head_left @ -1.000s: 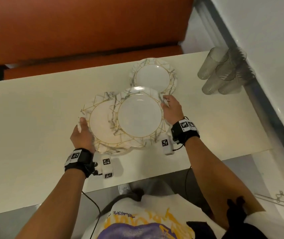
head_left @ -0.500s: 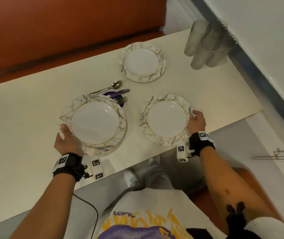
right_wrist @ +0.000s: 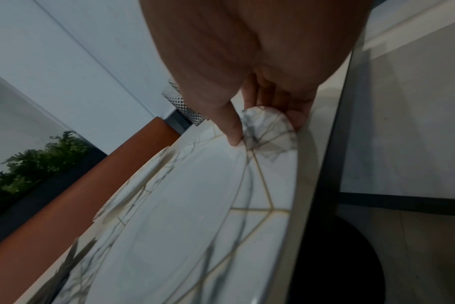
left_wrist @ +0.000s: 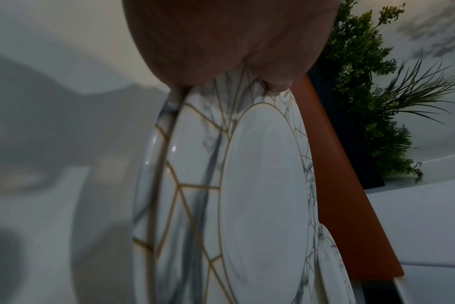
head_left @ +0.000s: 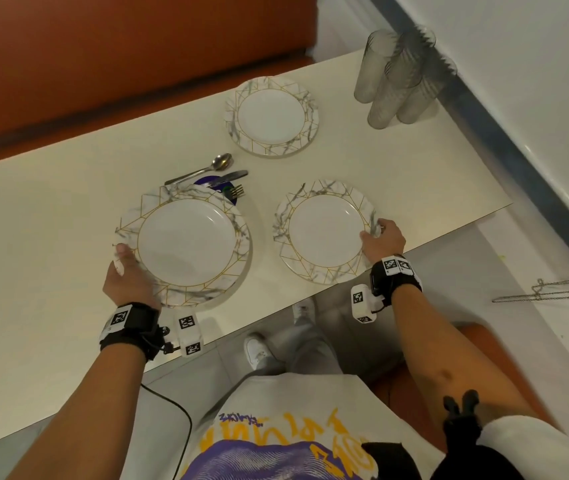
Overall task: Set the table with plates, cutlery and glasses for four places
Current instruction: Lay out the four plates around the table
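Marble-and-gold patterned plates lie on the cream table (head_left: 51, 220). My left hand (head_left: 125, 263) grips the near-left rim of a stack of two plates (head_left: 186, 244), thumb on top; in the left wrist view the thumb (left_wrist: 275, 82) presses the upper plate (left_wrist: 260, 185). My right hand (head_left: 375, 233) pinches the right rim of a single plate (head_left: 324, 233) near the table's front edge; the thumb (right_wrist: 234, 133) lies on the plate's rim (right_wrist: 268, 133) with fingers beneath. A third plate (head_left: 272, 116) lies farther back. A spoon (head_left: 207, 168), knife (head_left: 229, 175) and fork (head_left: 235, 191) lie behind the stack.
Several upturned clear glasses (head_left: 397, 77) cluster at the table's far right corner by the wall. An orange bench (head_left: 120, 46) runs along the far side. The table's front edge (head_left: 276, 313) is close to both wrists. Green plants (left_wrist: 364, 92) stand beyond the bench.
My right hand has carried the top plate off the stack to the right, toward the front edge. The cutlery behind the stack has come into sight. My left hand still holds the stack.
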